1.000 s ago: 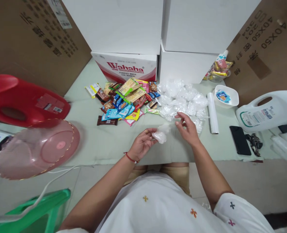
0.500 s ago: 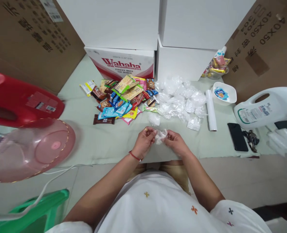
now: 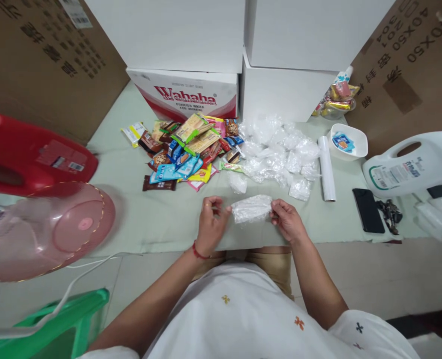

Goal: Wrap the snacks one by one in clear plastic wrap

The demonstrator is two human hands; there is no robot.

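Stretched out flat above the cloth is a strip of crinkled clear plastic film (image 3: 251,209). My right hand (image 3: 289,219) pinches its right end between thumb and fingers. At the other end is my left hand (image 3: 212,224), its thumb tip close to the film and its fingers curled but apart from the thumb; whether the thumb touches the film is unclear. Just beyond the film lies a small crumpled plastic bundle (image 3: 238,183). A heap of similar clear plastic bundles (image 3: 277,149) spreads behind it, beside a pile of wrapped snacks (image 3: 191,154).
Right of the heap are a white roll (image 3: 327,169), a white bowl (image 3: 358,144) with blue packets, a phone (image 3: 368,210), keys (image 3: 390,215) and a white jug (image 3: 396,169). A pink plastic dish (image 3: 105,209) and red jug (image 3: 71,149) stand left. Boxes (image 3: 191,97) line the back.
The bunched film between my hands is now drawn out into a longer strip. My hands have moved apart, and the left fingers have loosened from their pinch.
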